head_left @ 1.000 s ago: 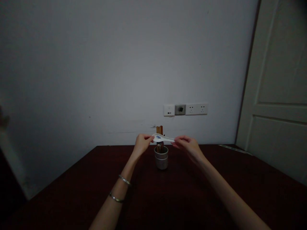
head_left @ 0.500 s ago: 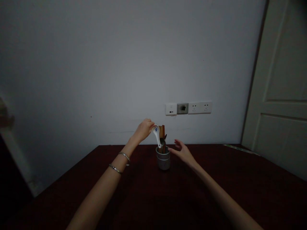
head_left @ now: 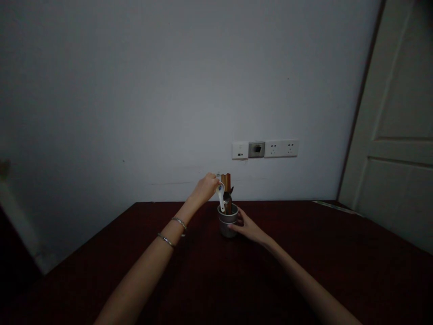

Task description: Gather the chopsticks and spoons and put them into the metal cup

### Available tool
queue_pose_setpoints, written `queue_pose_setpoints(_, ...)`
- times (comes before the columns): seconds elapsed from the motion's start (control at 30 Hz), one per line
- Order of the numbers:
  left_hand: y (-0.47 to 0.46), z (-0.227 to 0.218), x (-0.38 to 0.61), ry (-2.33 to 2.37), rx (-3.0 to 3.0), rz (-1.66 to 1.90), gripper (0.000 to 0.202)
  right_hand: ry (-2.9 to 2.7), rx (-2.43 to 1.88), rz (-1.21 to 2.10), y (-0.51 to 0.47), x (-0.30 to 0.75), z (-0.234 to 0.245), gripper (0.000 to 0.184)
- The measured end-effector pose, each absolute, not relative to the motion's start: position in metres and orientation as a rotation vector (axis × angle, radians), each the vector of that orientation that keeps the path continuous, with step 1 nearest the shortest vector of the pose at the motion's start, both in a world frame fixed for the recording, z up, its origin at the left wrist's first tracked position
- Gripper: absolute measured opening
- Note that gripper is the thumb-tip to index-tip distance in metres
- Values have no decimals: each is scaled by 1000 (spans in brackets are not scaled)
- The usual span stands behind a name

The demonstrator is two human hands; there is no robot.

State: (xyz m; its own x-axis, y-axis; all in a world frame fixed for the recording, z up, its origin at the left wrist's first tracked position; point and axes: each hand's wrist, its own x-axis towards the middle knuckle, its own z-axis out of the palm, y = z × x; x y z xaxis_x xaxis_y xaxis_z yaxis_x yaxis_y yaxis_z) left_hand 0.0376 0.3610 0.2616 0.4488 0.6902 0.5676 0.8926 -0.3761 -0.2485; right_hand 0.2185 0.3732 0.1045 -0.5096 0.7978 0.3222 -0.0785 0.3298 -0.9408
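A small grey cylindrical holder (head_left: 226, 227) stands on the dark red table (head_left: 304, 271) near the far edge. Brown chopsticks (head_left: 226, 181) and a dark spoon stick up out of it. My left hand (head_left: 205, 188) pinches the bowl end of a white ceramic spoon with a blue mark (head_left: 221, 197); the spoon hangs nearly upright with its handle inside the holder. My right hand (head_left: 246, 225) curls round the holder's right side and touches it. Two bracelets sit on my left wrist.
A pale wall rises right behind the table, with a row of sockets and a switch (head_left: 264, 149) above the holder. A white door (head_left: 395, 135) stands at the right. The room is dim.
The spoon went from level between both hands to upright in my left hand, handle lowered into the holder. My right hand let go of it and dropped onto the holder's side.
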Motion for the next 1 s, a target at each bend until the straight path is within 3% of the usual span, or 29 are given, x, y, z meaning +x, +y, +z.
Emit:
queue_pose_setpoints(0.27, 356, 247, 39, -1361, -2282, -496, 27, -1773, -650, 1217, 370, 218, 104, 67)
queue_pose_setpoints(1.0, 351, 216, 48, -1543, -2330, -380, 25, -1815, -639, 1141, 375, 218, 97, 66)
